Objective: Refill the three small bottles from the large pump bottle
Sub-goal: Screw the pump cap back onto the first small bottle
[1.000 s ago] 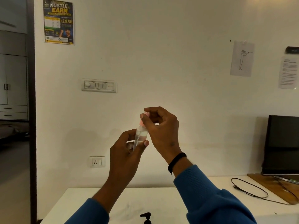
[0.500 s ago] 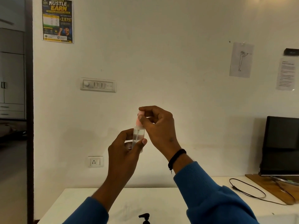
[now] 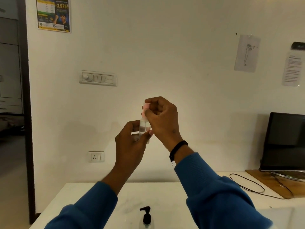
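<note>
Since the earlier frames the pink spray cap (image 3: 145, 109) has come up off the small clear bottle (image 3: 144, 129), so that its thin dip tube now shows inside the bottle's neck, and both hands sit a little lower against the wall. The right hand (image 3: 162, 119) pinches the cap between thumb and curled fingers, held just above the bottle mouth. The left hand (image 3: 130, 142) grips the bottle upright, thumb across its front and fingers curled behind (the lower part of the bottle is hidden by the thumb and palm). Both are raised well above the white table (image 3: 85, 195).

On that table, near the bottom edge of the view and between the two blue sleeves, stands the large pump bottle (image 3: 146, 218) with its black pump head pointing left; only its top shows. A black wristband (image 3: 177, 148) circles the right wrist. To the right a dark monitor (image 3: 285, 141) stands on a wooden board (image 3: 270, 180), with a black cable (image 3: 247, 184) looped on the table beside it.
</note>
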Demonstrator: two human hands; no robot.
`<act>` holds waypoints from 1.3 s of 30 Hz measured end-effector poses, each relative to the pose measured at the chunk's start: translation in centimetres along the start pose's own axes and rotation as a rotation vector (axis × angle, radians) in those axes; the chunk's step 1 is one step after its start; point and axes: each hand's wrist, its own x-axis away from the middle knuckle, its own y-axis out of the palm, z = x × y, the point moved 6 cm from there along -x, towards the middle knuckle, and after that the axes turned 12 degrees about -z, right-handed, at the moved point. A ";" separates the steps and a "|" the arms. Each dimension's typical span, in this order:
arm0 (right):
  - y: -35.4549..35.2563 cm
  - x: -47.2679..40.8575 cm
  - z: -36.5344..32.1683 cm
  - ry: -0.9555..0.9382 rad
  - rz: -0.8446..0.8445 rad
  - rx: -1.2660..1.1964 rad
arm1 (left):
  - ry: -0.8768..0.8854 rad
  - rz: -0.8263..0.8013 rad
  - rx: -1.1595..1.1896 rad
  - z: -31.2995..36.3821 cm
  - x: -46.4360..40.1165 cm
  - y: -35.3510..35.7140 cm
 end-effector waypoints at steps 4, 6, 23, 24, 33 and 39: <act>-0.3 0.1 0.0 0.015 -0.010 0.037 | -0.015 -0.007 -0.018 -0.2 0.0 0.4; -0.4 0.2 0.0 0.026 -0.002 0.038 | -0.007 -0.005 -0.052 -0.3 0.0 0.4; -1.0 0.5 -0.4 0.050 0.050 0.042 | 0.008 -0.031 -0.053 0.6 0.3 0.8; -1.1 0.5 -0.3 0.053 0.056 0.016 | 0.008 -0.025 -0.055 0.6 0.2 0.8; -0.8 0.4 -0.8 0.040 0.019 0.061 | -0.001 0.001 -0.091 0.7 0.2 0.5; -0.9 0.7 -0.8 0.061 0.075 0.005 | 0.001 -0.006 -0.086 1.1 0.4 0.5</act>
